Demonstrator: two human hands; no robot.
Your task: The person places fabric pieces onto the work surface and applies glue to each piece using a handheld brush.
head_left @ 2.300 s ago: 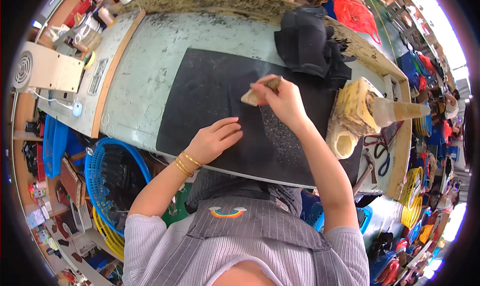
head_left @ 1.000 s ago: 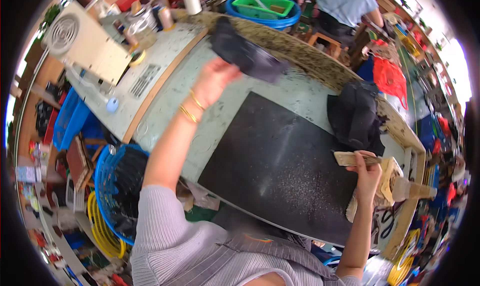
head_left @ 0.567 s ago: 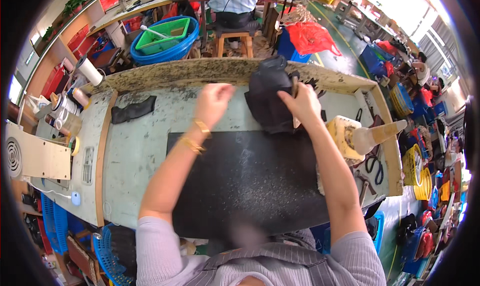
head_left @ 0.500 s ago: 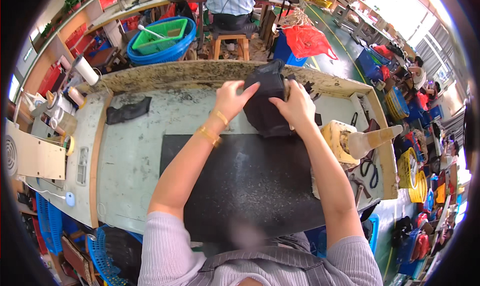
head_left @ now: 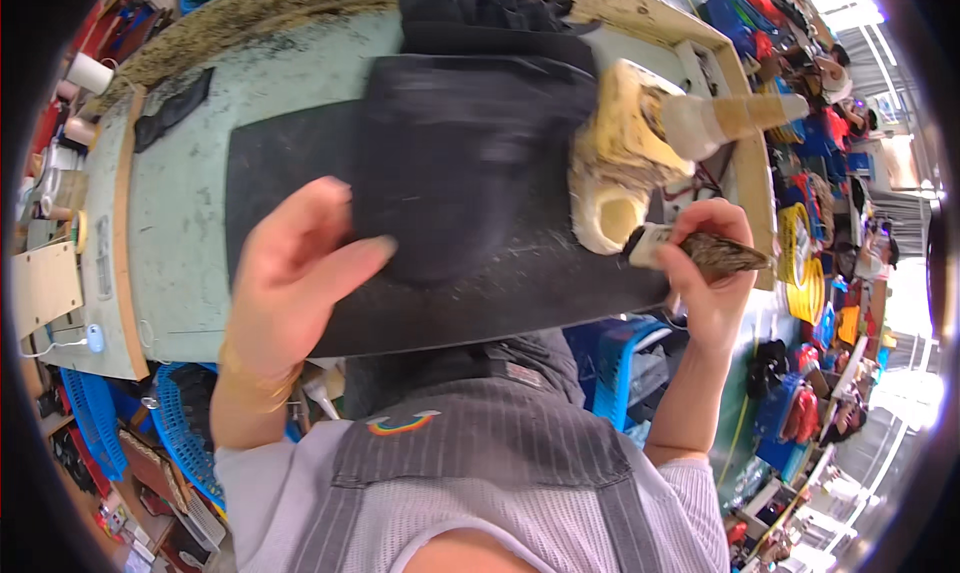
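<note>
Left hand: blurred, thumb and fingers apart, at left edge of black piece; contact unclear. Piece is over dark mat. Right hand: clamped on tool, near yellow pot. Step, judged: positioning piece. Next move calls for steadying its edge.

The material and the mat are black, the handheld tool mottled brown and cream, the worktop pale green speckled dark, the person's apron grey with light pinstripes.
</note>
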